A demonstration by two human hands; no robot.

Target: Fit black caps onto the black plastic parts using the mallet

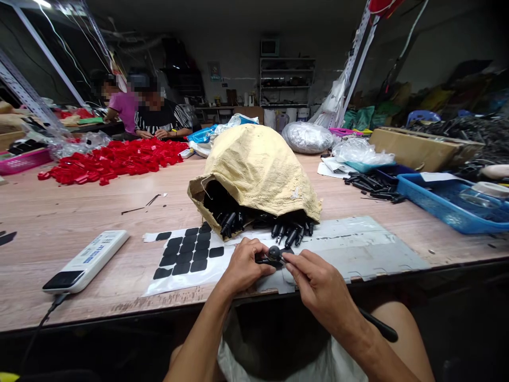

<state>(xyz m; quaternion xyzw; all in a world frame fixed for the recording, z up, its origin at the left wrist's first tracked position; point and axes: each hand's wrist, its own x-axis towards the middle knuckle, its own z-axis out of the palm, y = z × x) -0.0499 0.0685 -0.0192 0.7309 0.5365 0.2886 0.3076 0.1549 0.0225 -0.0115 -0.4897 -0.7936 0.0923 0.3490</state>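
Observation:
My left hand [243, 265] and my right hand [318, 286] meet at the table's near edge, both closed on one small black plastic part [273, 255] with a round knob. My right hand pinches its right end with thumb and forefinger. Just behind them a yellow woven sack [258, 170] lies on its side, spilling several similar black parts [286, 232] from its open mouth. To the left lies a white sheet with black square pads [186, 254] stuck on it. A grey sheet [358, 249] lies under and to the right of my hands.
A white power strip [85, 261] lies at the left. A pile of red plastic parts [115, 159] lies far left, where two people sit working. A blue tray [449, 204], loose black pieces [371, 185], a cardboard box [421, 148] and clear bags [308, 137] fill the right and back.

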